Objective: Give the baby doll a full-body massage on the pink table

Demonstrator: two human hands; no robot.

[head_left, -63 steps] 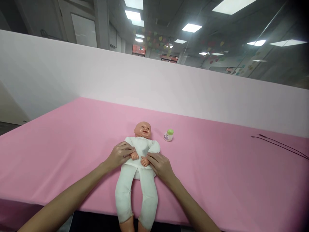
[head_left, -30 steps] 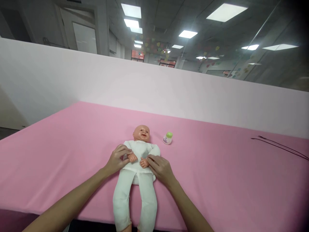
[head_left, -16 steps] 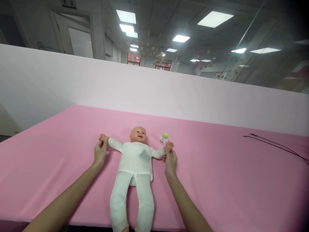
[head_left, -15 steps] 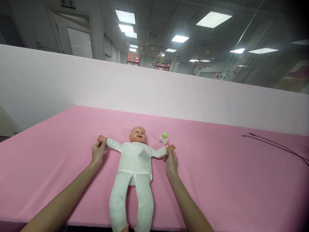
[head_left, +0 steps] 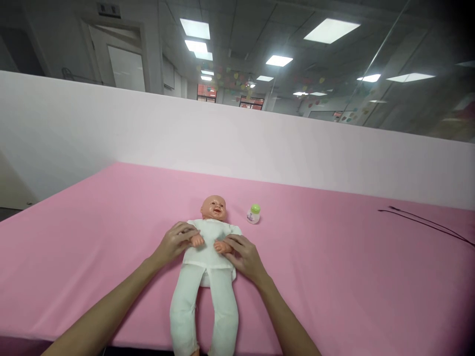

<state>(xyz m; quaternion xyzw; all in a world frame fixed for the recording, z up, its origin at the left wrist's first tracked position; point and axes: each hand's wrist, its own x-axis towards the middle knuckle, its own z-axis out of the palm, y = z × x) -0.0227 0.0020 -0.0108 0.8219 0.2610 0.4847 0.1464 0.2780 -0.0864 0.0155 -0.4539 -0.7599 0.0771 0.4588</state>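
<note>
A baby doll [head_left: 210, 252] in a white top and white trousers lies face up, its head away from me. My left hand [head_left: 176, 241] is closed round the doll's arm on the left, near the wrist. On the other side, my right hand [head_left: 245, 253] grips the doll's other forearm. Both doll arms are bent in, and the small doll hands rest over the chest, a short gap apart. Just right of the doll's head stands a small clear jar [head_left: 254, 214] with a green lid.
The doll lies on a pink-covered table [head_left: 326, 267]. Thin dark cables [head_left: 426, 225] lie at the right. A low white wall [head_left: 237, 143] runs along the back, with glass above it.
Both my hands have moved inward, bringing the doll's arms from stretched out sideways to folded over its chest. The view has shifted slightly.
</note>
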